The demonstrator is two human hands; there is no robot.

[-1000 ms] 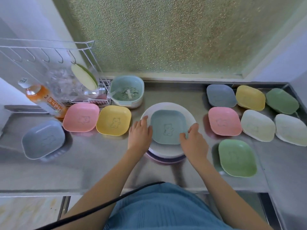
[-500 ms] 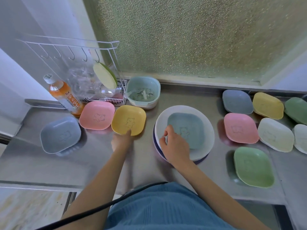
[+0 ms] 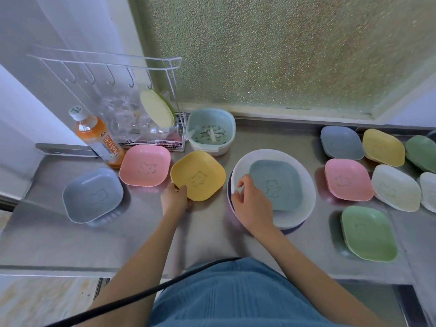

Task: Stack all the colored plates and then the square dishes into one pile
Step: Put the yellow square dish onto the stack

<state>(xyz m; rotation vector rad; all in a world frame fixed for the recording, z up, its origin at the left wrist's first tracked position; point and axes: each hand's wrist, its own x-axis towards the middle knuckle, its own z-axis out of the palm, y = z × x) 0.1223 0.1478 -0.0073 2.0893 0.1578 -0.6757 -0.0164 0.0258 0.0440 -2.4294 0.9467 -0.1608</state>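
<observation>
Our left hand (image 3: pixel 175 197) grips the near-left corner of the yellow dish (image 3: pixel 197 175) on the table (image 3: pixel 70 237). Our right hand (image 3: pixel 253 204), fingers loosely curled and holding nothing, rests on the white plate (image 3: pixel 304 185) carrying the teal dish (image 3: pixel 276 184).

Bare desk (image 3: pixel 141 237) is lying open across the lower left and lower middle of the frame. At the upper left a wire rack (image 3: pixel 165 138), an orange bottle (image 3: pixel 99 138) and a strainer bowl (image 3: pixel 211 134) are crowding the back edge. Square dishes (image 3: pixel 368 175) are filling the right side almost edge to edge. A clear strip is running behind the plate pile (image 3: pixel 304 185) toward the window.
</observation>
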